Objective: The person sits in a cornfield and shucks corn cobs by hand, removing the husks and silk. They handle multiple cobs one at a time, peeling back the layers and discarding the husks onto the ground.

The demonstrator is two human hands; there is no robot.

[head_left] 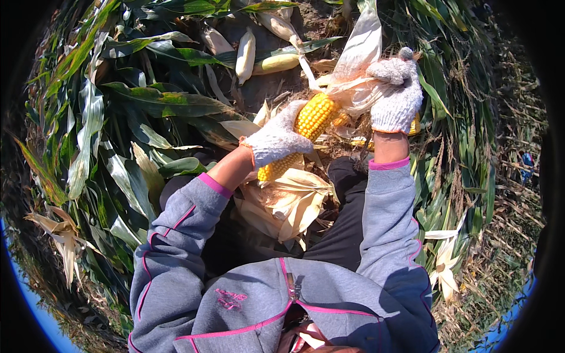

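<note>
My left hand (276, 138), in a white knitted glove, is wrapped round a yellow ear of corn (316, 117). Yellow kernels (279, 167) also show below that hand; its fingers hide whether they belong to the same ear. Pale husk (353, 91) with brownish silk lies at the ear's far end. My right hand (394, 88), gloved too, is closed on this husk, fingers curled, to the right of the ear. A long whitish husk leaf (360, 41) rises beyond it. Between my legs lie loose dry husks (285, 203).
Beyond my left hand, several ears still in pale husk (245, 56) lie on the soil. Green corn leaves (147, 100) are heaped at the left, with more stalks and leaves (447, 135) at the right. Bare yellow corn (415, 125) lies partly hidden behind my right wrist.
</note>
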